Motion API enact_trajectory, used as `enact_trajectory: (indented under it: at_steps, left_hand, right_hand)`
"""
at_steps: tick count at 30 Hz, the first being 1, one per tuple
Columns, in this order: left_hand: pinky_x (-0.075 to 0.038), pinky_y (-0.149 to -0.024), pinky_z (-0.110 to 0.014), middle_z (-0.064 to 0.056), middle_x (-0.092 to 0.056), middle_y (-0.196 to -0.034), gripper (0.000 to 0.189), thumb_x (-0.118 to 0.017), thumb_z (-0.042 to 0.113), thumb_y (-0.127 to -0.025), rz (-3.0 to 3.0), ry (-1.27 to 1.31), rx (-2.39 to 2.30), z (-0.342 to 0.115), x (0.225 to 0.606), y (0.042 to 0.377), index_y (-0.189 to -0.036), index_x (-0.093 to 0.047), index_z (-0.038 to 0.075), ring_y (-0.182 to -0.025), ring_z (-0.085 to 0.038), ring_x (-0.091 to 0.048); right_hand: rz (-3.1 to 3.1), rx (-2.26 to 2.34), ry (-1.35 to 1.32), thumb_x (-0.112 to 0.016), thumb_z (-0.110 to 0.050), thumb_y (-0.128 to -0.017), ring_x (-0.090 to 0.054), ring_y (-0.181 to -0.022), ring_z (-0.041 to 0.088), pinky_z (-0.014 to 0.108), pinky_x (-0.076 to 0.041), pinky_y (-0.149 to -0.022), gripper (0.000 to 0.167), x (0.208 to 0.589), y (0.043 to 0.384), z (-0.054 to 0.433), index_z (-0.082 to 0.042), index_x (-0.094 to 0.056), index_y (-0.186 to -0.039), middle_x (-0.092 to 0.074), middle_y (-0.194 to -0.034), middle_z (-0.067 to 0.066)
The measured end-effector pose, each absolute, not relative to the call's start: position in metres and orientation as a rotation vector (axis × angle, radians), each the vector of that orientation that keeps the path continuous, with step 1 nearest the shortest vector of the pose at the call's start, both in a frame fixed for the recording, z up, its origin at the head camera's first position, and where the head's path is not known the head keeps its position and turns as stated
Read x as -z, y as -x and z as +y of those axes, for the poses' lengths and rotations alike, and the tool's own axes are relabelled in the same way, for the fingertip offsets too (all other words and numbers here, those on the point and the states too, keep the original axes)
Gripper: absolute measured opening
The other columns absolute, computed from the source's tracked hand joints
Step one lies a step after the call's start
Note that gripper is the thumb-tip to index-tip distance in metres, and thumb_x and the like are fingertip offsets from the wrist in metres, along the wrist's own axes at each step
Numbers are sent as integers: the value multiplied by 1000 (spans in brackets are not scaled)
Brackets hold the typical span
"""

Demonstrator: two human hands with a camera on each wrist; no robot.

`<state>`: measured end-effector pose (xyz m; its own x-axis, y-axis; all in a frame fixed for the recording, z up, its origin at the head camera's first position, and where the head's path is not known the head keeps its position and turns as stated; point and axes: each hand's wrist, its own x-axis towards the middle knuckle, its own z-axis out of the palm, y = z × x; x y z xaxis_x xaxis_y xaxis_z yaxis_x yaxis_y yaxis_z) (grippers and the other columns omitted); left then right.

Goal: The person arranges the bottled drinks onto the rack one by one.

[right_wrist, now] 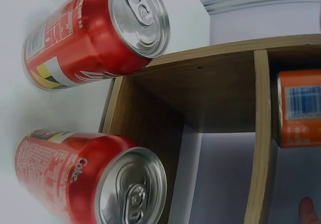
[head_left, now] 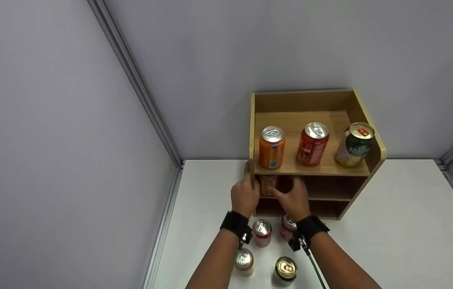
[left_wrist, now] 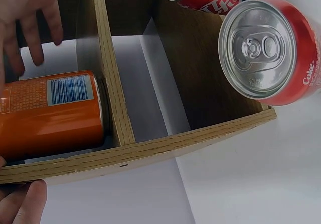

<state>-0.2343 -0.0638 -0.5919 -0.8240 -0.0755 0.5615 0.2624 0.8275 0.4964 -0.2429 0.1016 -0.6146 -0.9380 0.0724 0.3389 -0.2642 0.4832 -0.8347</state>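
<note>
On the middle level of the wooden shelf (head_left: 330, 193), an orange soda can (head_left: 268, 185) stands at the left end; its barcode side shows in the left wrist view (left_wrist: 60, 113). My left hand (head_left: 245, 196) grips the shelf's left side panel, fingers along the outside and thumb round the front edge beside the can. My right hand (head_left: 293, 200) reaches into the same level, to the right of the can. Its fingers are spread and straight in the left wrist view, with the thumb toward the can. The upper board hides the can's top and the fingertips in the head view.
The top level carries another orange can (head_left: 272, 148), a red can (head_left: 313, 144) and a green-and-gold can (head_left: 355, 145). In front, on the white table (head_left: 202, 208), stand two red Coke cans (head_left: 262, 233), a pale-sided can (head_left: 244, 262) and a dark gold-topped can (head_left: 285, 271). Grey walls enclose the table.
</note>
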Motion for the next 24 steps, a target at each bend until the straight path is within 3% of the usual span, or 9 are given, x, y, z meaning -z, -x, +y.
enact_trajectory:
  at_steps: [5,9,15,19,24]
  left_hand:
    - [-47,-46,-35,-8,-64,-66,30,-68,11,-86,-2431,122,763,-64,593,235,-114,-62,-1,-53,-21,-62]
    - [-47,-47,-36,-8,-63,-65,25,-68,11,-86,-2427,116,771,-63,593,236,-108,-62,0,-53,-22,-62]
    - [-50,-49,-36,-11,-68,-73,56,-69,9,-85,-2427,123,819,-63,593,236,-137,-50,0,-57,-22,-65]
    - [-50,-50,-36,-12,-69,-76,59,-67,9,-86,-2429,109,834,-63,593,237,-141,-46,2,-59,-23,-66]
    - [-50,-50,-37,-12,-68,-74,41,-65,9,-88,-2441,100,838,-62,593,236,-127,-57,0,-59,-23,-65]
  right_hand:
    - [-2321,-1440,-209,-87,-43,-69,-53,-111,41,52,-41,-93,86,610,235,109,4,-49,-131,-55,-119,26]
    - [-2267,-1421,-263,-87,-38,-71,-52,-113,41,52,-40,-94,84,607,229,117,4,-49,-133,-55,-120,26]
    - [-2205,-1408,-369,-90,-25,-68,-53,-111,35,51,-40,-93,81,610,215,131,4,-50,-133,-56,-121,21]
    - [-2165,-1369,-456,-91,-20,-66,-53,-114,30,42,-39,-97,81,610,204,138,3,-51,-134,-57,-123,19]
    - [-2100,-1318,-552,-92,-11,-63,-54,-116,28,26,-36,-100,81,604,187,144,2,-53,-133,-57,-126,18]
